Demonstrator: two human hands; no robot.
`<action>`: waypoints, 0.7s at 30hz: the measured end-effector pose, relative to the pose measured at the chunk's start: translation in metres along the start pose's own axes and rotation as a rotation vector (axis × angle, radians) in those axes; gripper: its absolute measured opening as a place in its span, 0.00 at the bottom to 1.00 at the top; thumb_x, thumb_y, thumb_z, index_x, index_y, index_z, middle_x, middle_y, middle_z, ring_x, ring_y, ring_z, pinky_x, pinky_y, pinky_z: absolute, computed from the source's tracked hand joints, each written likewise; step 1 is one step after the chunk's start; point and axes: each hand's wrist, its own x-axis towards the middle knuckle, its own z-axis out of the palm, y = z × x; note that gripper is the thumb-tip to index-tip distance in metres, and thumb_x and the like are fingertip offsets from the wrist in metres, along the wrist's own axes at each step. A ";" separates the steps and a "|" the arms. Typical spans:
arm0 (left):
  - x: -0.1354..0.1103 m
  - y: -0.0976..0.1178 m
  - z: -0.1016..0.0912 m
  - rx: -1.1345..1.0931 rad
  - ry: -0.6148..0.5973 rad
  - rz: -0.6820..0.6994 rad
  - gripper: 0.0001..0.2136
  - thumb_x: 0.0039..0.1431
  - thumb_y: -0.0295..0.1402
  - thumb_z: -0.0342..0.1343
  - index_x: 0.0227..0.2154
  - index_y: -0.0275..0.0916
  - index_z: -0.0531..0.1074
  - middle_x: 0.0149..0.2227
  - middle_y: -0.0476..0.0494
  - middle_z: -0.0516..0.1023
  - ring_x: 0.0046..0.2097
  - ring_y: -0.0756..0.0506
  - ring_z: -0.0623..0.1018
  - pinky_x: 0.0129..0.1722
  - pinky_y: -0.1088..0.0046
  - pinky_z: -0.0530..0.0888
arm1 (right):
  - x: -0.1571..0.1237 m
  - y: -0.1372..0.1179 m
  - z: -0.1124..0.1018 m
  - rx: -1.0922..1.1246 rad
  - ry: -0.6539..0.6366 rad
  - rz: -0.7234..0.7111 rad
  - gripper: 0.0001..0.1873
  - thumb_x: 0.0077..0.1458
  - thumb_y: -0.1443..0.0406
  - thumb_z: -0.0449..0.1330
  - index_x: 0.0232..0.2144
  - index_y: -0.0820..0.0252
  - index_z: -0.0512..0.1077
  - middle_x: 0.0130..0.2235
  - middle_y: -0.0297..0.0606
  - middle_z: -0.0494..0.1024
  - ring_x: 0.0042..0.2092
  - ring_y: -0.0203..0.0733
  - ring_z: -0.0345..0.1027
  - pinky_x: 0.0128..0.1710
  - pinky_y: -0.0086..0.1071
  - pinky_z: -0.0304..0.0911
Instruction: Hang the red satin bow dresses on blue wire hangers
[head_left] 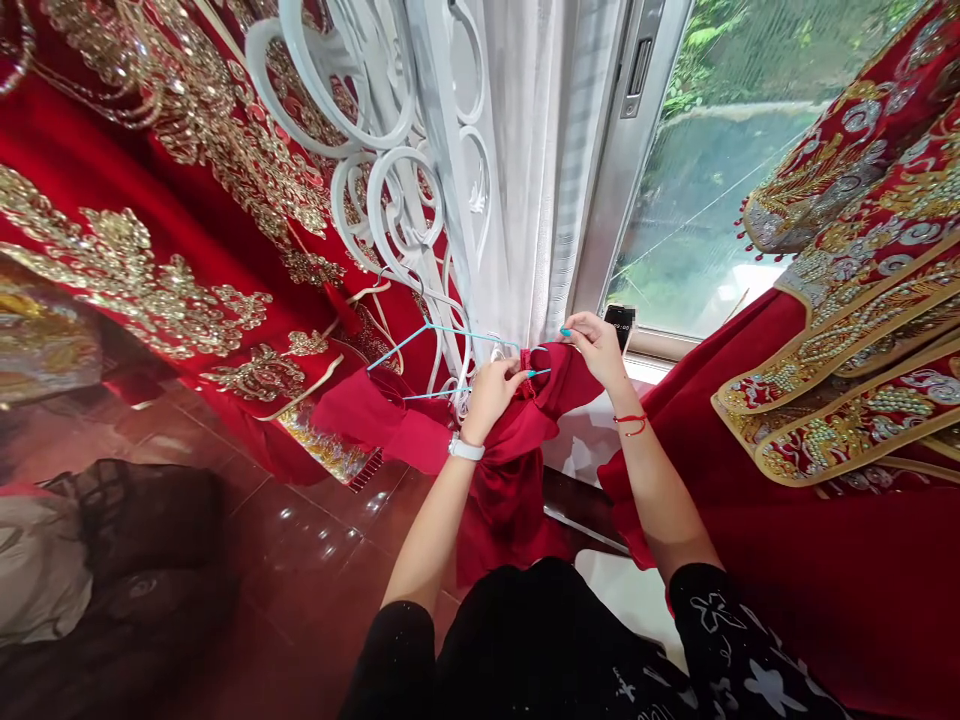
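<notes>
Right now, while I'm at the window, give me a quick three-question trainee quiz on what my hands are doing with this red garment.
1. True or false: the left hand and the right hand both grip the red garment.
2. Which wrist wears the white band? A: left. B: right.
3. Fill in: the hanger beside the left hand is light ____.
Key: 1 true; 2 A; 3 blue.

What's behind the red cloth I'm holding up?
Behind the red cloth hang a white curtain and a white scrolled grille. A blue hanger runs into the cloth; its right end is hidden by fabric.
</notes>
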 end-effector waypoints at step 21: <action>-0.004 0.010 -0.006 0.088 -0.006 -0.092 0.07 0.60 0.23 0.56 0.32 0.37 0.78 0.32 0.41 0.81 0.38 0.42 0.79 0.40 0.69 0.69 | -0.008 -0.038 0.038 -0.363 0.032 -0.285 0.12 0.60 0.68 0.60 0.30 0.54 0.83 0.33 0.36 0.83 0.37 0.42 0.75 0.40 0.36 0.69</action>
